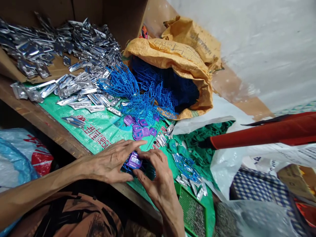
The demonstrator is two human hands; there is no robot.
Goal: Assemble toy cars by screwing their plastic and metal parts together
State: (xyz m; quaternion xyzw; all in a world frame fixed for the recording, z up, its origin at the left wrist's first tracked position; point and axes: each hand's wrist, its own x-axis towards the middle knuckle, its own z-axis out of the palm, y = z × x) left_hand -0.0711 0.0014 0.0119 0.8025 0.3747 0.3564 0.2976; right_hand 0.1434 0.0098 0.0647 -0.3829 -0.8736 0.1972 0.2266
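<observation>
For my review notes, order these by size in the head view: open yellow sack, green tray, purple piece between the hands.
1. Open yellow sack
2. Green tray
3. Purple piece

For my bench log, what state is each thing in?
Purple part: between both hands
Left hand: cupped
Right hand: curled around purple part
Orange sack: open, blue pieces spilling out
Cardboard box: open, silver pieces spilling out
White bag: open, green pieces inside
Green tray: holding small grey pieces
</observation>
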